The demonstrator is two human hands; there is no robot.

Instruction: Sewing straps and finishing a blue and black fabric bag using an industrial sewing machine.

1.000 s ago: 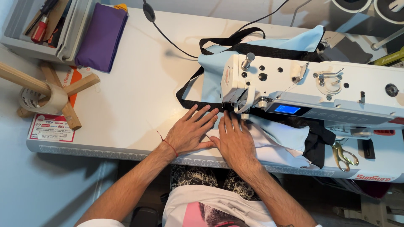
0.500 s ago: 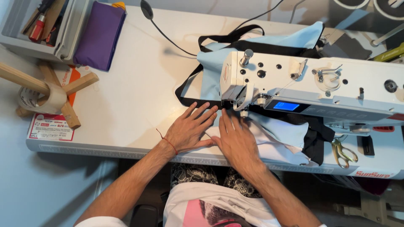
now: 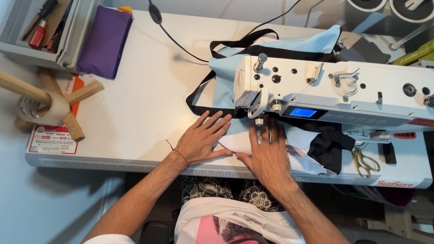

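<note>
Both my hands lie flat on light blue fabric (image 3: 235,140) in front of a white sewing machine (image 3: 334,92). My left hand (image 3: 201,140) presses the cloth with spread fingers, left of the needle. My right hand (image 3: 267,151) rests palm down just below the presser foot, fingers pointing at the needle. A black strap (image 3: 203,97) loops along the fabric's left edge and runs under the machine head. More blue cloth (image 3: 316,45) is bunched behind the machine.
A purple pouch (image 3: 105,41) and a grey tray with a red-handled screwdriver (image 3: 37,32) sit at the back left. A wooden stand holding a tape roll (image 3: 43,106) is at the left. Scissors (image 3: 359,160) lie at the right front. A black cable (image 3: 178,38) crosses the table.
Both hands have slid slightly away from me toward the needle, feeding the cloth. The view has shifted a little.
</note>
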